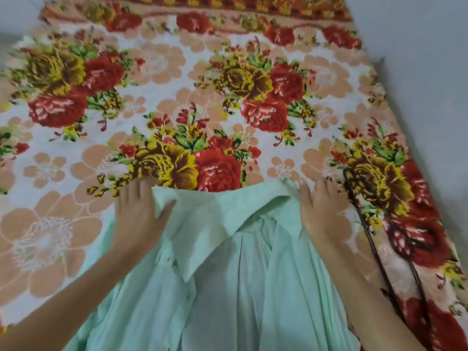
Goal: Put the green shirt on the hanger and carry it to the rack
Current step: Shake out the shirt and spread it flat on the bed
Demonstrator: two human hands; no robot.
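Hands are lying flat, fingers straight: the left hand (pixel 141 211) is pressing its thumb onto the green shirt (pixel 228 274), and the right hand (pixel 321 211) is resting against its other edge. The shirt is lying on the floral bed (pixel 157 79), with the hanger (pixel 374 244) just beside the right hand.

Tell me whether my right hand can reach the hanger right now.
Probably yes: the hanger lies on the bedsheet just beside the right hand, with nothing lying between them.
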